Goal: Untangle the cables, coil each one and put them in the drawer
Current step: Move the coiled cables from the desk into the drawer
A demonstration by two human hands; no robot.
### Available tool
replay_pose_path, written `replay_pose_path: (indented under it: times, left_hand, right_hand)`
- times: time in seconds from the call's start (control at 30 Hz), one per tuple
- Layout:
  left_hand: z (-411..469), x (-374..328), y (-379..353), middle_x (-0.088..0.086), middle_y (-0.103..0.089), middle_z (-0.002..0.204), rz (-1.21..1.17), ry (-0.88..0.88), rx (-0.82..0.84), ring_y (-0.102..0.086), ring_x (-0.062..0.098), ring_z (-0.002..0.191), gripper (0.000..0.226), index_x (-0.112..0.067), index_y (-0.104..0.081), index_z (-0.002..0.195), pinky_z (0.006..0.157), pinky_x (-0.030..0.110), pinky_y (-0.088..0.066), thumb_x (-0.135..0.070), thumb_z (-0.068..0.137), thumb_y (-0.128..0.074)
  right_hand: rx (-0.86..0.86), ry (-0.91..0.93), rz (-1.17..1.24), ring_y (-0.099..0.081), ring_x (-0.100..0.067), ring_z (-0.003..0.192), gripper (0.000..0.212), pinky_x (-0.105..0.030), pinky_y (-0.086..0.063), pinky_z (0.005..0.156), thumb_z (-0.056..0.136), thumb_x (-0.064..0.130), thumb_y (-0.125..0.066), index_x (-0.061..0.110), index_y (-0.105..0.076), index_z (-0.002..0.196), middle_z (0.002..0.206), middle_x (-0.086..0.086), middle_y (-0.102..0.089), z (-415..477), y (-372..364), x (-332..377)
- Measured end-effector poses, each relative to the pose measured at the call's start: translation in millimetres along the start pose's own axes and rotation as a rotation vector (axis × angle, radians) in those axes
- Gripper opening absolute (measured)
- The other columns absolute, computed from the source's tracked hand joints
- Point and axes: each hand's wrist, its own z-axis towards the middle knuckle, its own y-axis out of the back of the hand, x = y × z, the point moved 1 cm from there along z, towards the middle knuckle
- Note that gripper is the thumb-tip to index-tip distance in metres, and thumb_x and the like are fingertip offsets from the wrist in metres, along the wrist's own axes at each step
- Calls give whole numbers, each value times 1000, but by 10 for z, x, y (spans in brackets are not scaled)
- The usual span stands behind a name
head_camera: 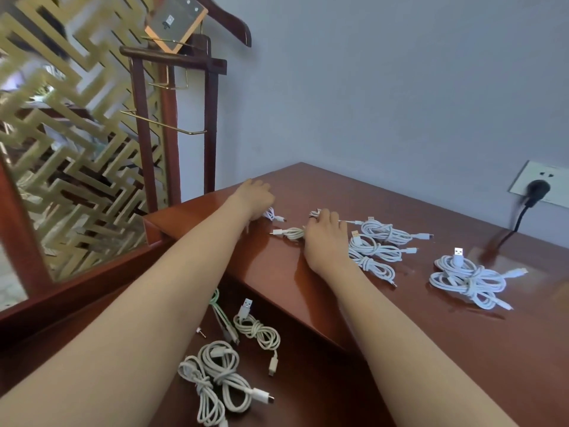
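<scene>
On desk top (400, 334), small cable (272, 214) gripped by curled L hand (257, 197), cream coil (289, 233) clasped by R hand (323, 238); more coils (257, 331) seen in open drawer (308, 371). Likely light, floppy; best taken at wrapped middle

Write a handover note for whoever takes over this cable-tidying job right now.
Left hand: grips a small white cable on the desk top.
Right hand: lies over a cream coil; grip unclear.
Done: several coiled cables lie in the open drawer.
Left: the white coils and a double bundle on the desk top need putting in.
</scene>
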Motion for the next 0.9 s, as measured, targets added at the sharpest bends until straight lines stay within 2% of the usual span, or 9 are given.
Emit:
replay_pose_path:
  times: [0.13, 0.2, 0.27, 0.47, 0.53, 0.6, 0.63, 0.73, 0.9]
  left_hand:
    - [-164, 290, -73, 7, -52, 125, -43, -18, 84, -49, 25, 115, 24, -12, -60, 114, 94, 33, -35, -16, 91, -53]
    - [-295, 450, -95, 5, -62, 106, -119, -11, 140, -59, 26, 101, 17, -13, -64, 102, 83, 32, -43, -20, 86, -61]
    - [-489, 576, -73, 1, -61, 90, -268, 20, 204, -58, 25, 92, 11, -15, -62, 93, 74, 29, -42, -25, 87, -62]
    - [-1104, 668, 103, -2, -59, 82, -529, -18, 280, -53, 17, 81, 5, -19, -66, 89, 72, 26, -37, -21, 84, -67]
    - [-1286, 688, 161, -5, -61, 78, -562, -28, 327, -55, 14, 79, 8, -17, -69, 88, 74, 25, -41, -17, 81, -71]
    - [-1460, 690, 228, -6, -64, 79, -569, -28, 406, -57, 12, 80, 14, -16, -71, 91, 73, 22, -44, -15, 77, -74]
    - [-1548, 683, 250, -6, -65, 80, -568, -26, 457, -58, 12, 81, 18, -14, -72, 94, 71, 19, -43, -14, 76, -75]
    - [-1793, 587, 249, -3, -64, 83, -539, -11, 610, -56, 6, 75, 29, -9, -71, 102, 67, 12, -42, -9, 73, -77]
    - [-2076, 387, 99, -5, -63, 81, -442, -6, 758, -54, 9, 82, 38, -6, -68, 107, 73, 18, -43, -8, 71, -79]
  right_hand:
    - [-15, 54, 32, -42, -33, 121, 35, -37, -30, 98, 90, 6, -44, 4, -38, 124, 129, -15, -50, 4, -16, -43]
    - [-35, 71, 49, -44, -33, 117, 33, -37, -32, 93, 89, 3, -43, 5, -38, 122, 125, -14, -54, -37, -9, -41]
    - [-70, 71, 90, -44, -32, 114, 31, -36, -34, 89, 89, 0, -40, 4, -39, 119, 123, -15, -54, -83, 10, -37]
    - [-88, 104, 194, -45, -32, 113, 24, -35, -35, 87, 91, 9, -43, 3, -47, 114, 120, -15, -55, -272, 173, 141]
    - [-73, 79, 354, -49, -34, 107, 16, -34, -37, 77, 88, 12, -48, 2, -55, 98, 112, -18, -58, -360, 254, 261]
    - [-27, 21, 535, -57, -36, 95, 14, -30, -35, 65, 83, 16, -56, 3, -57, 77, 96, -19, -63, -439, 342, 376]
    - [18, -1, 605, -59, -35, 90, 15, -28, -36, 62, 80, 17, -60, 3, -60, 75, 89, -18, -64, -484, 381, 432]
    - [181, 28, 721, -63, -28, 84, 21, -25, -42, 63, 70, 19, -71, 6, -71, 86, 81, -11, -66, -634, 522, 603]
    - [360, 144, 759, -63, -19, 74, 30, -26, -48, 64, 65, 28, -79, 5, -69, 81, 69, -4, -65, -960, 674, 865]
